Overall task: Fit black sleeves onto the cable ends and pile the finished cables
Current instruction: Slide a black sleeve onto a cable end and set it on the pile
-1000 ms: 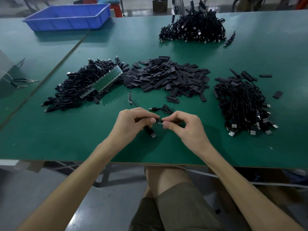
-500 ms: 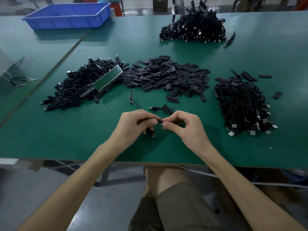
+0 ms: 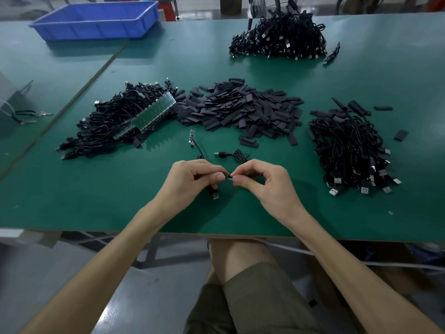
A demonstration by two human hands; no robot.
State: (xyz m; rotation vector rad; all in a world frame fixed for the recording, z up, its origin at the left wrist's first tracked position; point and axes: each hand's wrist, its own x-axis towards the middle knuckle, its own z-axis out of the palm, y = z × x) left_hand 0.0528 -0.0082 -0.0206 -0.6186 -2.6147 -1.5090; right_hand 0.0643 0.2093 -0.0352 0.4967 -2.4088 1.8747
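Observation:
My left hand [image 3: 190,180] and my right hand [image 3: 263,183] meet fingertip to fingertip just above the green table [image 3: 72,201], both pinching one black cable [image 3: 227,176]. Its USB plug [image 3: 215,195] hangs below my left hand. Whether a sleeve is on the pinched end I cannot tell. A second loose cable [image 3: 232,155] and a small circuit-board end [image 3: 192,137] lie just beyond my hands. The heap of flat black sleeves [image 3: 240,112] sits in the middle. A cable pile with green board strips [image 3: 120,121] lies at the left, another cable pile [image 3: 351,148] at the right.
A third cable heap [image 3: 279,42] lies at the far side. A blue plastic bin [image 3: 96,19] stands at the far left. Stray sleeves [image 3: 401,135] lie near the right pile. Keys on a cord [image 3: 26,115] rest on the neighbouring table. My knees are under the table's near edge.
My hands have stayed together on the cable; the fingers shifted slightly at the pinch point. The piles have not moved.

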